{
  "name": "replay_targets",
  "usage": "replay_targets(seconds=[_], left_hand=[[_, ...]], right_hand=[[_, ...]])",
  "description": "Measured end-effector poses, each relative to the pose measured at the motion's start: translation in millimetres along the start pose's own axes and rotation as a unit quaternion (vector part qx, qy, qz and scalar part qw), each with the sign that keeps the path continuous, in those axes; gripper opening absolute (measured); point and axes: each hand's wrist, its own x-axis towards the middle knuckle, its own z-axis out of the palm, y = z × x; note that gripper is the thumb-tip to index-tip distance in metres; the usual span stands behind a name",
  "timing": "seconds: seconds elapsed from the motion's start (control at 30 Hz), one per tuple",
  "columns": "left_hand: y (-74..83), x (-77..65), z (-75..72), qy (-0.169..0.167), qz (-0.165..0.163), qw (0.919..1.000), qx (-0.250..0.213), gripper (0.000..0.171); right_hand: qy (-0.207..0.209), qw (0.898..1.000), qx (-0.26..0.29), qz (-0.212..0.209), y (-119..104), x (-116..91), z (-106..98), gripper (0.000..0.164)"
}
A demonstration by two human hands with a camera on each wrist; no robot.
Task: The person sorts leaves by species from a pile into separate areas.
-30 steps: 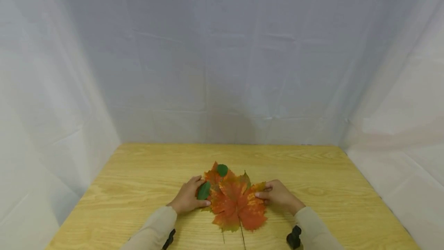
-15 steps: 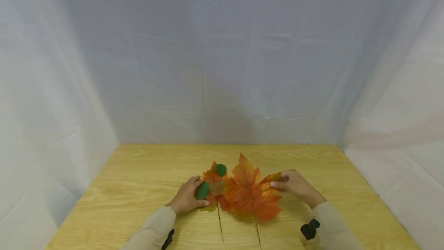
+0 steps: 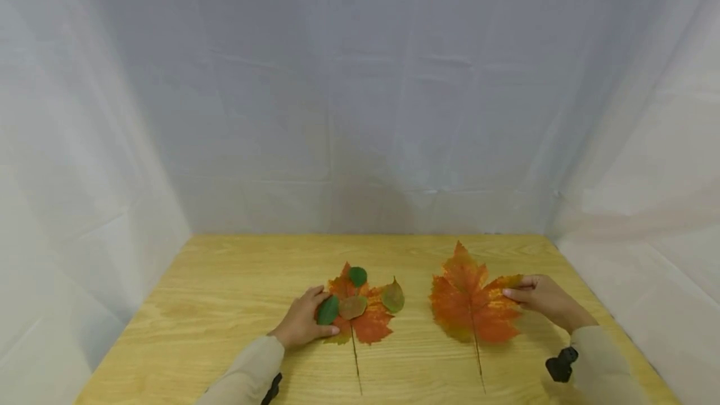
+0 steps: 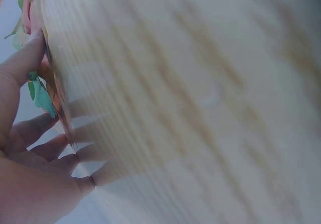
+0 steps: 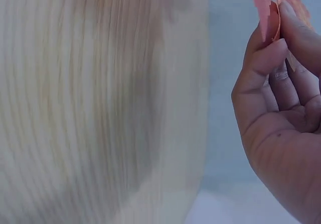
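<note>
My right hand [image 3: 548, 299] pinches one lobe of a large orange maple leaf [image 3: 469, 302] between thumb and fingertips, with the leaf's thin stem pointing down toward me. The right wrist view shows the pinched edge of this leaf [image 5: 263, 8] close. To its left another orange maple leaf [image 3: 375, 329] lies on the table. On that one rest small round leaves: a green one [image 3: 357, 276] at the top, a dark green one [image 3: 327, 310] at the left, a brownish one [image 3: 352, 307] in the middle and an olive one [image 3: 393, 297] at the right. My left hand [image 3: 302, 320] rests at its left edge, fingers spread and fingertips at the tabletop.
The wood-grain table [image 3: 253, 261] stands between white cloth walls [image 3: 360, 111] at the back and both sides. A dark device [image 3: 561, 365] is worn at the right wrist.
My right hand has carried the large maple leaf off the other one and to the right, uncovering the lower leaf and the brownish and olive leaves. The left hand has stayed put.
</note>
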Motion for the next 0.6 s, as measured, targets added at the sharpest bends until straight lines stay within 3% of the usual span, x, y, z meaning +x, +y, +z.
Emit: replay_targets(seconds=[0.07,0.17,0.3,0.43,0.6], left_hand=[[0.1,-0.8,-0.3,0.000,0.000,1.0000,0.000,0.080],[0.2,-2.2,-0.6,0.001,-0.001,1.0000,0.000,0.080],[1.2,-3.8,-1.9,0.002,-0.002,1.0000,-0.002,0.080],[0.7,-3.0,-2.6,0.002,-0.001,1.0000,-0.001,0.080],[0.0,-0.9,-2.8,-0.001,0.001,1.0000,0.002,0.080]], right_hand=[[0.005,1.000,0.009,0.010,8,-1,-9,0.027],[0.015,1.000,0.020,0.008,19,0,-17,0.037],[0.054,0.998,0.031,0.008,30,1,-19,0.035],[0.119,0.992,0.013,0.025,39,6,-13,0.028],[0.205,0.977,-0.029,0.050,43,11,-7,0.053]])
